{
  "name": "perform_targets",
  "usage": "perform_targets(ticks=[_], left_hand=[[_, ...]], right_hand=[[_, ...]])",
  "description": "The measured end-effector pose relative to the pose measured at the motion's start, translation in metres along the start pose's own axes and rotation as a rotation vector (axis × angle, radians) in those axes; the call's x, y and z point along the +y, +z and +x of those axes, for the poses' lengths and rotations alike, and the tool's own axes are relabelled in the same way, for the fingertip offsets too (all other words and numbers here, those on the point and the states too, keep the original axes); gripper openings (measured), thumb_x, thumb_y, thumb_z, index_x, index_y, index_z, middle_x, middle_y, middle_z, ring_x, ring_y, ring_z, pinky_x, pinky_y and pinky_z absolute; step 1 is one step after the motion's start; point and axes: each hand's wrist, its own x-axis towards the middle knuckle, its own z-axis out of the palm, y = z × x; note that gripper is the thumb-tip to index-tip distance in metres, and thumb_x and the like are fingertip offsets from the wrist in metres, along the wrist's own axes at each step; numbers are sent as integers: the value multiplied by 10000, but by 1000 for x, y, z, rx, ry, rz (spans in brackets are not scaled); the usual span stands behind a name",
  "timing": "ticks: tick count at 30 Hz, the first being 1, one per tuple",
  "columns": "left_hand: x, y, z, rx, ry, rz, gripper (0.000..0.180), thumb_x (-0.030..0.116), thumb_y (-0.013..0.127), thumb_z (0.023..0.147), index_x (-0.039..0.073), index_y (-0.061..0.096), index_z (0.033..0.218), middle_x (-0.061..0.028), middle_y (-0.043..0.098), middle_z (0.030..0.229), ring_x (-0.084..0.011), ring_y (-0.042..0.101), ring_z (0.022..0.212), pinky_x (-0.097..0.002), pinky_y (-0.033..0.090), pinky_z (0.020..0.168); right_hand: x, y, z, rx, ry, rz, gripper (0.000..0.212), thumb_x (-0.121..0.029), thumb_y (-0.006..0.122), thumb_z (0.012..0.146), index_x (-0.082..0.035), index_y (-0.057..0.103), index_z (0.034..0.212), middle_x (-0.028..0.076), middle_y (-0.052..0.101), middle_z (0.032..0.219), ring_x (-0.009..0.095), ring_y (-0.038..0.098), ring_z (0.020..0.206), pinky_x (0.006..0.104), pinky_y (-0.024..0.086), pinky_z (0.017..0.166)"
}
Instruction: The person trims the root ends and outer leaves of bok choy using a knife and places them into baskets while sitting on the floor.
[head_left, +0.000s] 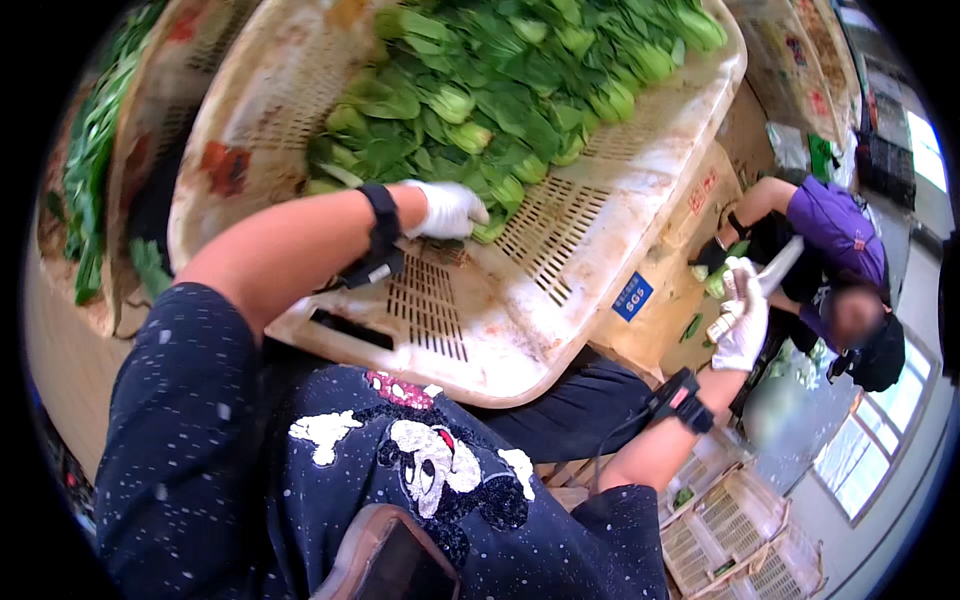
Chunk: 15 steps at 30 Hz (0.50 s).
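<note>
White-gloved left hand [446, 210] — at greens [505, 100] | right hand [742, 318] (gloved too) — knife [782, 263]

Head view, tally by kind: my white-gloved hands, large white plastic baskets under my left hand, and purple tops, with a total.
White-gloved left hand and white-gloved right hand: 2
Large white slotted plastic basket: 1
Purple top: 1
Total: 4
</note>
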Motion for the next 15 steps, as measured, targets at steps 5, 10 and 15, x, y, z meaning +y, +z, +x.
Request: perform_targets(ticks=[5, 10, 15], left_hand=[[-8, 83, 62, 146, -200, 560, 558, 143, 581, 777, 101, 408, 1306, -113, 392, 1374, -280, 433, 1203, -457, 352, 968], [-14, 90, 79, 317, -303, 696, 534, 209, 713, 684, 112, 464, 1146, -107, 508, 1133, -236, 549, 990, -367, 410, 802], [-29, 79, 78, 417, -306, 735, 492, 179, 708, 678, 107, 480, 1108, -74, 590, 907, -244, 596, 830, -349, 410, 751]], right_hand=[[-40, 86, -81, -73, -120, 22, 414, -244, 454, 948, -46, 440, 1311, 152, 634, 996, 124, 613, 716, 183, 409, 530], [-44, 81, -76, -9, -160, -106, 424, -245, 512, 922, 8, 473, 1260, 160, 650, 909, 106, 566, 623, 161, 381, 486], [-37, 77, -77, -40, -151, -133, 424, -246, 518, 916, 16, 486, 1248, 162, 649, 915, 106, 555, 627, 169, 399, 519]])
